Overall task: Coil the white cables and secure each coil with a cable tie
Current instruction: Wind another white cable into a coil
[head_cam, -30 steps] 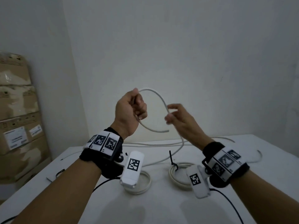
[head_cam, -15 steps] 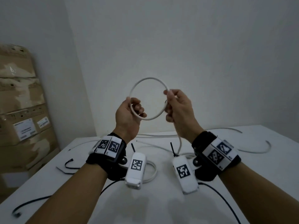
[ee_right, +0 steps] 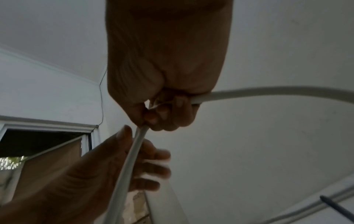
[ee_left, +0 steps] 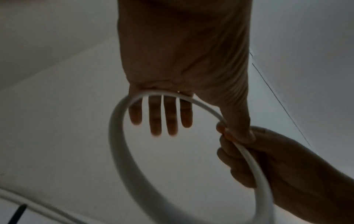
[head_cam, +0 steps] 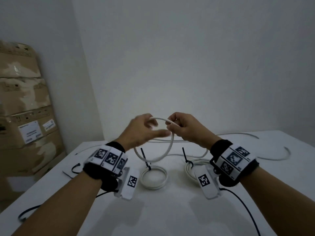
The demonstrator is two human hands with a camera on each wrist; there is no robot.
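In the head view a white cable (head_cam: pixel 171 145) is bent into one loop above the table, and its loose end trails off to the back right. My right hand (head_cam: pixel 171 127) grips the loop at its top right, fingers curled round the cable (ee_right: pixel 132 154). My left hand (head_cam: pixel 156 129) is blurred and open beside it. In the left wrist view its fingers (ee_left: pixel 162 118) are straight, the loop (ee_left: pixel 116 136) crosses their base, and its thumb touches the right hand (ee_left: pixel 287 166). Two finished coils (head_cam: pixel 154 178) (head_cam: pixel 191 169) lie on the table, each bound with a black cable tie (head_cam: pixel 144 157) (head_cam: pixel 186 156).
The white table (head_cam: pixel 170 215) stands against a wall corner. More loose white cable (head_cam: pixel 279 153) curves over its back right. Black cable ties (head_cam: pixel 75 167) lie near the left edge, and a black wire (head_cam: pixel 25 215) at the front left. Stacked cardboard boxes (head_cam: pixel 25 108) stand at the left.
Both hands have come down toward the table. My left hand has let go of the loop and spread its fingers; the loop now hangs from my right hand.
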